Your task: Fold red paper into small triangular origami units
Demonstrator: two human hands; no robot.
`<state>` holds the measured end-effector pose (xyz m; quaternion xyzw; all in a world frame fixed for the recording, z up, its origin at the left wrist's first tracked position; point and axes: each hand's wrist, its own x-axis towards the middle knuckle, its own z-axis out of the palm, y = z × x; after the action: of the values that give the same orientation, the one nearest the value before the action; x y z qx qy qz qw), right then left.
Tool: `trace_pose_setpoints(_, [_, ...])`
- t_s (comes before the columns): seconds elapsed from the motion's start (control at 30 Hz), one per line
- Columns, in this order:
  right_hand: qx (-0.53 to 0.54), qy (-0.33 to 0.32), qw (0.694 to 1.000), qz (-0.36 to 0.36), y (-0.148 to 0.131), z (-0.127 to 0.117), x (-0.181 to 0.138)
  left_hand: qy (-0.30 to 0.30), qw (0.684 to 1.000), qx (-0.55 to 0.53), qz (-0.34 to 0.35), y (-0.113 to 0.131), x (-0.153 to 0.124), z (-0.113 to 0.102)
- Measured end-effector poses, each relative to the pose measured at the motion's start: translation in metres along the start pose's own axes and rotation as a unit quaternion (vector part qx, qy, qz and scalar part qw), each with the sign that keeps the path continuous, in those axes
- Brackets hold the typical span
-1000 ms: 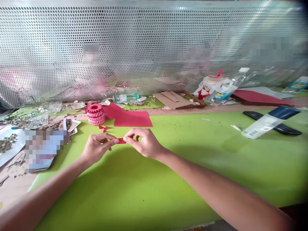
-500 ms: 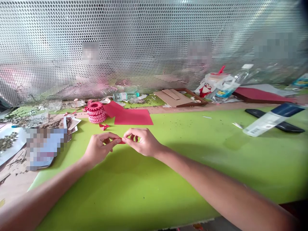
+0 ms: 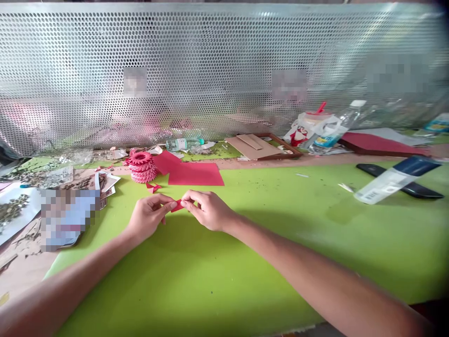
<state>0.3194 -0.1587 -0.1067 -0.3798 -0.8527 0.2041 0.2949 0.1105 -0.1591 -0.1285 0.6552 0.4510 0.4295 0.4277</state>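
site reads as a paper-craft work area, likely a workshop bench. a green work mat (image 3: 266, 252) covers the surface, carrying a small folded red paper piece (image 3: 177, 206), red paper sheets (image 3: 195, 174) and a stack of pleated pink paper rosettes (image 3: 141, 167). paper scraps (image 3: 345, 187), a plastic bottle (image 3: 183, 144) and cardboard pieces (image 3: 250, 146) lie along a perforated metal screen (image 3: 224, 70).
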Motion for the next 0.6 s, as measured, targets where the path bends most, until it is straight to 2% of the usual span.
trace_pose_setpoints(0.43, [-0.024,-0.025,0.999,-0.004,0.0017,0.0000,-0.0005,0.004,1.000,0.003,0.007,0.0027,0.0019,-0.0021])
trace_pose_setpoints(0.6, [-0.025,-0.002,0.999,-0.024,-0.0009,-0.0012,-0.0015,-0.005,1.000,0.003,-0.002,0.0034,0.0008,-0.0025])
